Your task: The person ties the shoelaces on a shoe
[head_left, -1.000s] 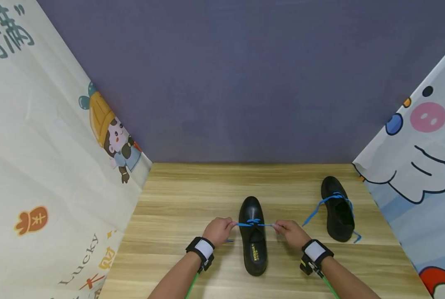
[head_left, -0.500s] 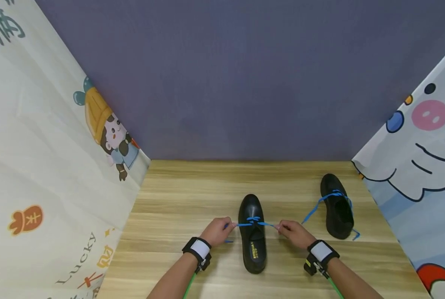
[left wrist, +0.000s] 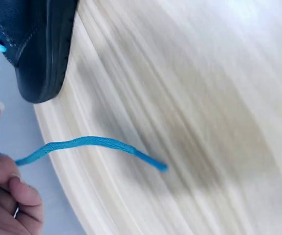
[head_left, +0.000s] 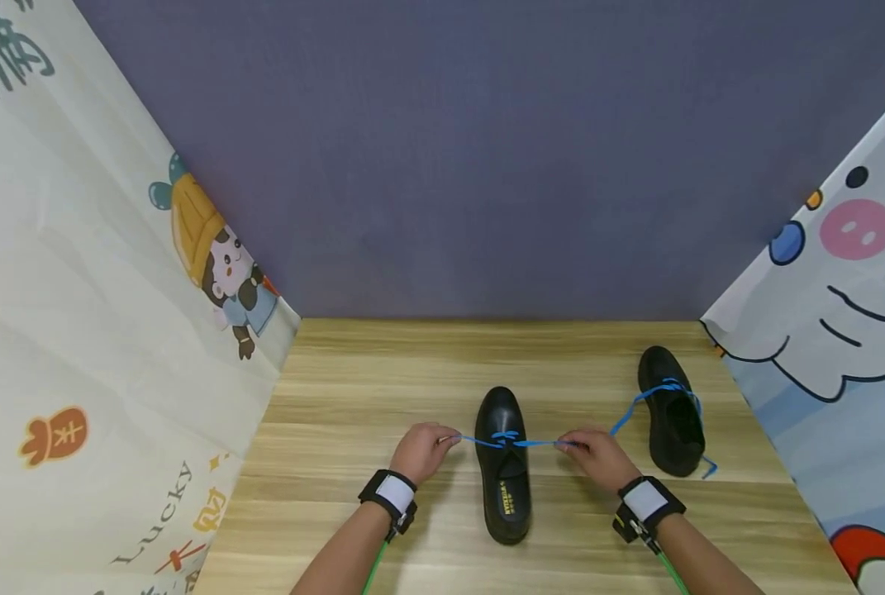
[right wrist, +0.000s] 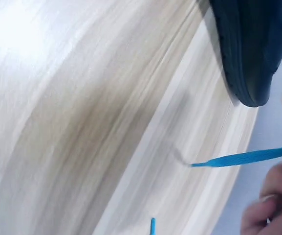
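Near shoe: black shoe, lower centre of the head view, on the wooden table, toe pointing up the frame, opening with a yellow-printed insole toward the bottom edge.
Lace: blue lace crosses the instep and runs out taut to both sides, nearly level.
Left hand: left hand, just left of the near shoe; fingers curled, pinching 1 end of the blue lace. In the left wrist view the fingers sit at the lower left, and the free tail hangs out over the table.
Right hand: right hand, just right of the near shoe; fingers curled, pinching the other end. In the right wrist view the fingertips are blurred at the right edge, a short tail sticking out toward frame left.
Second shoe: black shoe, right of centre, well apart from the near one; its own blue lace lies loose.
Wrists: 1 black-and-white band on each.
Surround: cartoon-printed cloths at left and right, purple wall across the top.
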`<state>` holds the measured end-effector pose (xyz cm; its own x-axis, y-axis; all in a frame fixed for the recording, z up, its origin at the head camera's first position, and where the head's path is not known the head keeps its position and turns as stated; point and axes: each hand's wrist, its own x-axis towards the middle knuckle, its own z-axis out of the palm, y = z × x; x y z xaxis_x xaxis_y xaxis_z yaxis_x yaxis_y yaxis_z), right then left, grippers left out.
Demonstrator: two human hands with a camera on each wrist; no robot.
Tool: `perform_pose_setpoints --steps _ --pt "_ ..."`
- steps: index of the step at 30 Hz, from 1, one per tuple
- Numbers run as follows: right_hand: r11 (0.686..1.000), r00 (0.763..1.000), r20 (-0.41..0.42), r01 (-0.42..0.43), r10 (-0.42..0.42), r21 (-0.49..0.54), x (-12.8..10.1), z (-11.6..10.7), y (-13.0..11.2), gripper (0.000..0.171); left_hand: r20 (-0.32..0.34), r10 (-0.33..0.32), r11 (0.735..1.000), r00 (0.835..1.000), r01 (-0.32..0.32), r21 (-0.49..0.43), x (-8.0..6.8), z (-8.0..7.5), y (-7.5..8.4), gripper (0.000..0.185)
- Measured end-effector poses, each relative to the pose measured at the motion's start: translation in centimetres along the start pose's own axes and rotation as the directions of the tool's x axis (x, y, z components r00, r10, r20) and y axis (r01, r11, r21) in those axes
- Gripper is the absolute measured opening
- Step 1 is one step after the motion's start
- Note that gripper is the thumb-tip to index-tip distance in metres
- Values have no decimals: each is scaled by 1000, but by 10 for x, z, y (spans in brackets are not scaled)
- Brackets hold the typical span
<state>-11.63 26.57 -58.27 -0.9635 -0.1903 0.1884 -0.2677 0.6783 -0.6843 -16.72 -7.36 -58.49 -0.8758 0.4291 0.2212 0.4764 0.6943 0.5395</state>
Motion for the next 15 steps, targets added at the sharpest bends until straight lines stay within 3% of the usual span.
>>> perform_pose_setpoints --steps 4,8,10,12,15 --pt "982 989 24 -146 144 123 0 2 -1 7 48 -108 977 993 115 -179 1 5 5 14" --pt "941 971 30 -237 237 241 -2 8 1 12 51 -199 907 979 204 -370 0 13 8 17" --pt "916 959 17 -276 284 291 -2 11 2 16 33 -242 849 970 228 -476 1 17 10 20" --pt "890 950 -3 -293 314 350 -3 12 2 20 14 -281 774 960 235 -588 3 20 11 23" --pt "837 947 -51 -255 318 484 -1 13 1 25 -6 -309 607 951 192 -771 7 23 15 24"
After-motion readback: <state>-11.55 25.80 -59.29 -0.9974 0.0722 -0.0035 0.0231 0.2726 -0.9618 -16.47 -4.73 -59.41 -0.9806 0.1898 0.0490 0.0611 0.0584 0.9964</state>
